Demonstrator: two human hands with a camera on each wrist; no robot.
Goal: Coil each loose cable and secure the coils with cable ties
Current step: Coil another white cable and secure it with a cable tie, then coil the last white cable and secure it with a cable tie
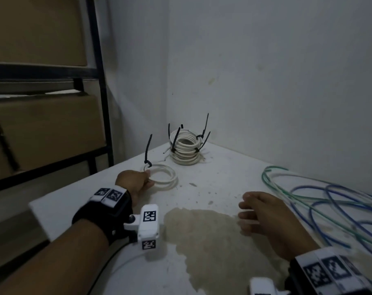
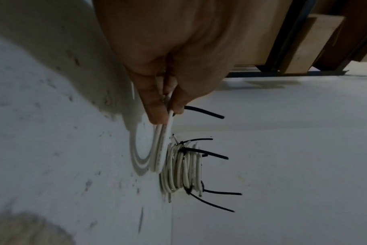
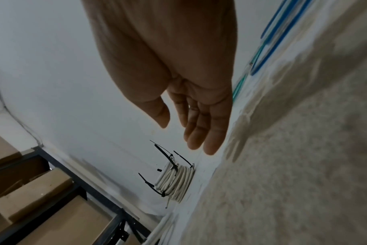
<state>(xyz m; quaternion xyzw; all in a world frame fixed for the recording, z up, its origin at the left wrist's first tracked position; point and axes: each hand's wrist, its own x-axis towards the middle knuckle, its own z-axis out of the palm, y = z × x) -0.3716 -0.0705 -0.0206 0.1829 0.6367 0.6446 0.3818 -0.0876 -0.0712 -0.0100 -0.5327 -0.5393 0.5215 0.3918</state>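
Now my left hand (image 1: 136, 182) pinches the coil (image 1: 162, 176) (tied) near the stack (image 1: 186, 149); right hand (image 1: 266, 218) hovers slack.

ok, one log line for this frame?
left hand: pinches tied white coil | right hand: open, empty | blue and green cables: loose

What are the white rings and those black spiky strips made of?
The white coil that the left hand pinches looks like wire in smooth plastic: it bends into neat loops. The black cable tie on it looks like stiff, matte plastic, since its tail stands up by itself.
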